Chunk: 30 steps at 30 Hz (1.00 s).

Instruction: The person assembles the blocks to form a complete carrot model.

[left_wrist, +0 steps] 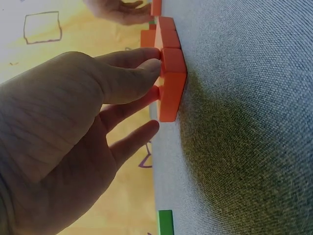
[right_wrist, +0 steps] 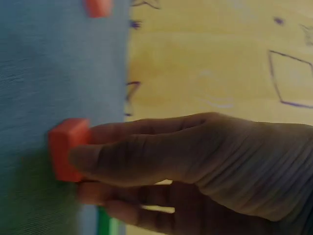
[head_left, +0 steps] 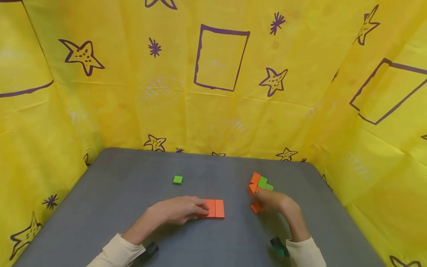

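A row of orange blocks (head_left: 219, 208) lies side by side, flat on the grey table. My left hand (head_left: 176, 209) rests its fingertips on the near-left part of this row, covering some of it. In the left wrist view, the thumb and fingers (left_wrist: 129, 103) touch the top of the end block (left_wrist: 172, 93), spread rather than wrapped round it. To the right, my right hand (head_left: 271, 202) pinches an orange block (right_wrist: 66, 147) between thumb and fingers, close over the table. Just beyond that hand sits a small cluster of orange blocks (head_left: 255, 178) and green blocks (head_left: 262, 181), partly hidden by it.
A single green block (head_left: 178, 180) lies farther back, left of the middle. The grey table (head_left: 133, 167) meets yellow cloth walls (head_left: 227, 118) with purple drawings at its back and sides. Dark wrist straps show below both forearms.
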### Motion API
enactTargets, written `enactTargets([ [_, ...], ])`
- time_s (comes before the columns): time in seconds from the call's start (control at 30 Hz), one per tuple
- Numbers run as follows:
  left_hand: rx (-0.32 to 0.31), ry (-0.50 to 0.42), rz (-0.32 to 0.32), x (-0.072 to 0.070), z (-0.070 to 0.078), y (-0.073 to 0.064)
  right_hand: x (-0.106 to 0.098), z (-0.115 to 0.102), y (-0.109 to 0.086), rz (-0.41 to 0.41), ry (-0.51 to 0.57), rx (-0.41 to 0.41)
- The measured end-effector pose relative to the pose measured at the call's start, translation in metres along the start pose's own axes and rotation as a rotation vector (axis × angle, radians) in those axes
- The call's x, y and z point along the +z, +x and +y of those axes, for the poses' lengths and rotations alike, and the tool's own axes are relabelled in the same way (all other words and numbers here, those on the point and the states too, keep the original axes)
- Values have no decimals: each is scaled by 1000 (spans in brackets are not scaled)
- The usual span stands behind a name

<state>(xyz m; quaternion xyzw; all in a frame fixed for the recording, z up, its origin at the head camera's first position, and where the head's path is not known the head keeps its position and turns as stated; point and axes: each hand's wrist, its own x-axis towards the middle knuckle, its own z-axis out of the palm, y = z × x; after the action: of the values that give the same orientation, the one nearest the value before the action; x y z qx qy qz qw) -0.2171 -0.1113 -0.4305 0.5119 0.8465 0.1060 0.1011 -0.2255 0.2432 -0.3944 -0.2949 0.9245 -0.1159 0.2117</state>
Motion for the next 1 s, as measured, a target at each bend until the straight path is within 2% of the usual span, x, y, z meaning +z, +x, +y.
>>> enactTargets([
  [0.2,-48,-52,-12,1,-3,-3,17,-2,5,70,-84,-46],
  [0.33,-51,-63,-2,4,-5,-3,20,-12,8,112,-101,-90],
  [0.47,-35,-65,10,5,-5,-2,22,-33,16,102,-56,-145],
  [0.57,-19,-65,21,5,-5,0,27,-54,25,96,-60,-184],
  [0.73,15,-60,45,4,-5,0,40,-85,44,127,-171,-289],
  [0.9,54,-59,69,4,-4,1,58,-102,55,187,-245,-377],
  [1.0,31,-63,54,3,-5,0,65,-108,58,247,-289,-401],
])
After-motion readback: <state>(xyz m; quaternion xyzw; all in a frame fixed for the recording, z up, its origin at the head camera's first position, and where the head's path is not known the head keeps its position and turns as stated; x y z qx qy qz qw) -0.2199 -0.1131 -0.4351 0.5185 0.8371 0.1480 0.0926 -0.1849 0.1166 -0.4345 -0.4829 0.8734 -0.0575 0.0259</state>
